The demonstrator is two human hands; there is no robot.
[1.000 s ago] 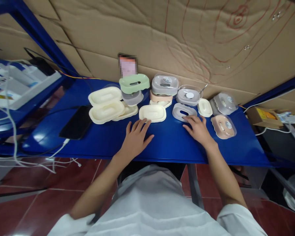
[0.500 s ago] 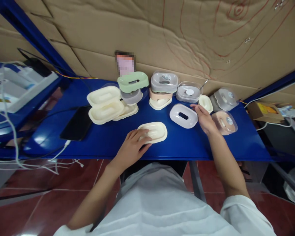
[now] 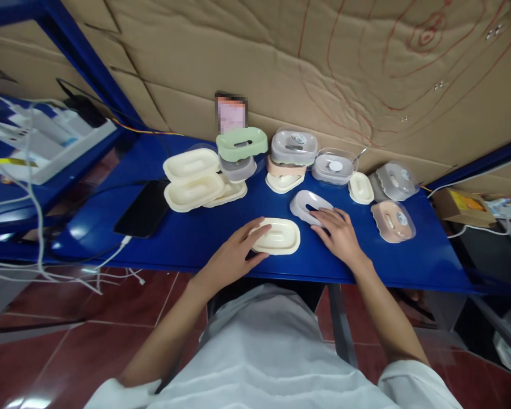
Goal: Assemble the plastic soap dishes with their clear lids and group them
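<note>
Close to the table's front edge lies a cream soap dish base (image 3: 281, 237), an oblong tray with a raised middle. My left hand (image 3: 241, 247) holds its left end, fingers over the rim and thumb at the near side. Just to the right, my right hand (image 3: 338, 233) grips the right end of a pale lavender soap dish tray (image 3: 304, 203) with a dark oval slot. This tray sits tilted, its right end partly hidden by my fingers. The two pieces are apart.
Cream bases (image 3: 193, 192) are piled at left behind a black phone (image 3: 141, 210) on a white cable. Along the back stand a green tray (image 3: 242, 143), grey boxes (image 3: 293, 147) with clear lids and a peach box (image 3: 394, 221). A cardboard wall (image 3: 255, 62) rises behind.
My right hand has moved left and closed on the lavender tray, which is now tilted. My left hand stays at the cream base. The whole view has shifted slightly.
</note>
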